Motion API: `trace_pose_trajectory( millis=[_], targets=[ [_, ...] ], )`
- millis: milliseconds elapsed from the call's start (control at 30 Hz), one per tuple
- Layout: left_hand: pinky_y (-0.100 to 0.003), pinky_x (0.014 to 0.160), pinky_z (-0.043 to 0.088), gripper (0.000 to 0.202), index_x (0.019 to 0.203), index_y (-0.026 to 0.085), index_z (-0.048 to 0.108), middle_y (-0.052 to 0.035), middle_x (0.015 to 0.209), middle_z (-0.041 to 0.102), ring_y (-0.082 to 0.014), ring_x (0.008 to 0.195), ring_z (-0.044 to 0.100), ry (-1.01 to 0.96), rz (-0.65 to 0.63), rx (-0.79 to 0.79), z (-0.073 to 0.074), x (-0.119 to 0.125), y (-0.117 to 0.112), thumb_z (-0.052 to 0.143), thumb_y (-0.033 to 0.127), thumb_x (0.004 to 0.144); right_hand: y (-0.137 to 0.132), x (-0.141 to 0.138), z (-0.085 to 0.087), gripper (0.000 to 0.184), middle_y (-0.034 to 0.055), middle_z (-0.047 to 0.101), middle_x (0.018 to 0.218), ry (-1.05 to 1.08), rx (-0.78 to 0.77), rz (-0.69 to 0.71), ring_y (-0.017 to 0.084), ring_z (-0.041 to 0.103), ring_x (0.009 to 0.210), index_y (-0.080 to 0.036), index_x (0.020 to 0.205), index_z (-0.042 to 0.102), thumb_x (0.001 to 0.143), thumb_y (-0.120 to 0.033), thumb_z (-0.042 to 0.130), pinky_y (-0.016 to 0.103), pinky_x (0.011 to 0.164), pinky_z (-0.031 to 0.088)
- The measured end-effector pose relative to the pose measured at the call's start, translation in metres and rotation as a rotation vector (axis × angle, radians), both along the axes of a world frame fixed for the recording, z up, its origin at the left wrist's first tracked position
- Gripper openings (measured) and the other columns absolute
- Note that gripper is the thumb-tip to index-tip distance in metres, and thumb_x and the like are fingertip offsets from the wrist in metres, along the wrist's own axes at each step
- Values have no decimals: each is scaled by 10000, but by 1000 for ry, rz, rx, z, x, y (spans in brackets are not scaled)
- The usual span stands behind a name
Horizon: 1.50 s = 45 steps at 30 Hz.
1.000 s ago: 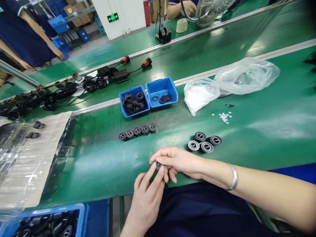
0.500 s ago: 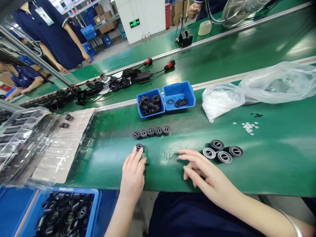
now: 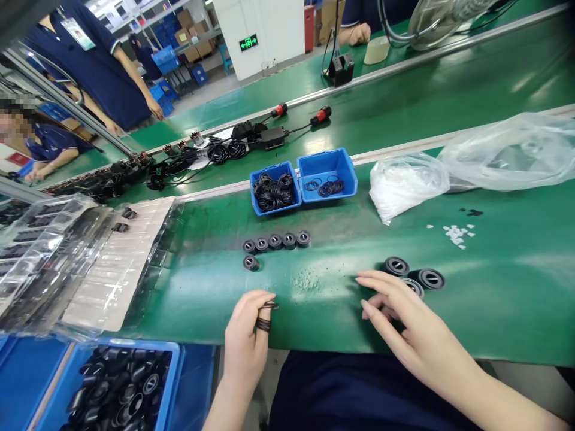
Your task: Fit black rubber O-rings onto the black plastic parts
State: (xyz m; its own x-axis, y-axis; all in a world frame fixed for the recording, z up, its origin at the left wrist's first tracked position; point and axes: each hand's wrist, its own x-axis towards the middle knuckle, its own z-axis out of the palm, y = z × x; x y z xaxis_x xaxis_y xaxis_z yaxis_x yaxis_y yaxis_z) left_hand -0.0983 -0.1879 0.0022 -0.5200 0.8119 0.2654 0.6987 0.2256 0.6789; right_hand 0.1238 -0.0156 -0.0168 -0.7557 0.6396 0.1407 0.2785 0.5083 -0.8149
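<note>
My left hand (image 3: pixel 248 332) is above the near edge of the green bench, its fingertips pinched on a black rubber ring (image 3: pixel 269 305). Several more black rings (image 3: pixel 263 324) are looped around its thumb. My right hand (image 3: pixel 399 314) has thumb and fingers apart beside a cluster of round black caps (image 3: pixel 430 278), each with a slotted top. The hand partly covers this cluster; whether it touches a cap I cannot tell. Farther left, several similar caps (image 3: pixel 275 241) stand in a row, with a single cap (image 3: pixel 250 263) just in front of them.
Two blue bins (image 3: pixel 327 173) hold black rings. A plastic bag of white pieces (image 3: pixel 406 185) lies right of them, near loose white bits (image 3: pixel 457 234). Clear trays (image 3: pixel 103 263) lie at left, above a blue crate (image 3: pixel 175 359) of black parts. Co-workers are across the bench.
My left hand has drawn back from the single cap, leaving it standing before the row. My right hand has moved right to the cap cluster, hiding part of it.
</note>
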Motion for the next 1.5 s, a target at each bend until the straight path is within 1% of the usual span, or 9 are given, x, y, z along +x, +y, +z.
trace_pose_trajectory(
  millis=[133, 233, 500, 767, 900, 1000, 1167, 1300, 1500],
  targets=[
    [-245, 651, 552, 213, 1049, 207, 673, -20, 814, 706, -114, 641, 652, -389, -18, -65, -1, 20, 9, 479, 243, 966, -2, -17, 1, 311, 131, 444, 1347, 37, -138, 168, 129, 619, 778, -267, 1304, 450, 995, -258, 416, 302, 696, 588],
    [-253, 663, 559, 223, 1054, 191, 685, -24, 788, 721, -112, 613, 658, -476, -14, -69, -2, 29, 17, 497, 268, 961, -1, -32, 7, 300, 125, 431, 1376, 51, -212, 292, 92, 593, 680, -263, 1288, 470, 992, -262, 422, 288, 645, 581],
    [-225, 634, 565, 231, 1087, 204, 690, -22, 797, 728, -93, 594, 661, -465, -80, -27, 2, 35, 25, 495, 234, 965, 9, -44, 24, 257, 127, 478, 1304, 89, -203, 170, 65, 525, 589, -236, 1219, 535, 979, -303, 472, 247, 530, 517],
    [-203, 613, 559, 237, 1119, 196, 686, -15, 783, 719, -100, 609, 654, -266, -174, 27, 2, 38, 35, 541, 169, 934, 6, -49, 23, 188, 34, 543, 953, 115, -267, 339, 82, 522, 631, -194, 846, 587, 970, -319, 522, 224, 565, 480],
    [-222, 680, 562, 259, 1146, 214, 670, -8, 781, 737, -112, 672, 668, -269, -164, 12, -1, 33, 33, 516, 156, 945, 21, -64, 27, 112, 86, 580, 1125, 85, 123, 218, 166, 598, 884, -187, 1029, 580, 976, -252, 505, 302, 777, 531],
    [-251, 704, 568, 255, 1142, 222, 670, -15, 793, 745, -131, 709, 679, -277, -129, -8, -7, 30, 28, 505, 177, 953, 29, -80, 27, 277, 150, 547, 1273, -52, 541, 218, 270, 534, 1120, -135, 1220, 538, 961, -119, 443, 429, 953, 479],
    [-254, 683, 578, 250, 1134, 225, 671, -25, 825, 740, -134, 720, 687, -302, -103, -26, -14, 28, 20, 495, 197, 960, 27, -94, 20, 379, 184, 599, 1074, -275, 772, 271, 295, 567, 954, -70, 1234, 561, 881, -15, 435, 436, 815, 516],
    [-273, 750, 578, 244, 1120, 227, 663, -29, 862, 745, -147, 805, 699, -200, -58, -2, -9, 21, 14, 500, 162, 950, 25, -89, 18, 275, 119, 602, 906, -239, 704, 338, 259, 585, 847, -120, 1139, 614, 900, -75, 487, 402, 756, 512],
    [-470, 1038, 461, 314, 1151, 177, 589, -128, 1252, 654, -243, 1256, 558, 321, 37, 169, 4, -26, 12, 435, 36, 916, 21, -81, 13, 166, 98, 629, 1083, 2, 364, 405, 231, 599, 1017, -181, 1114, 549, 954, -220, 526, 409, 905, 497]
  ],
)
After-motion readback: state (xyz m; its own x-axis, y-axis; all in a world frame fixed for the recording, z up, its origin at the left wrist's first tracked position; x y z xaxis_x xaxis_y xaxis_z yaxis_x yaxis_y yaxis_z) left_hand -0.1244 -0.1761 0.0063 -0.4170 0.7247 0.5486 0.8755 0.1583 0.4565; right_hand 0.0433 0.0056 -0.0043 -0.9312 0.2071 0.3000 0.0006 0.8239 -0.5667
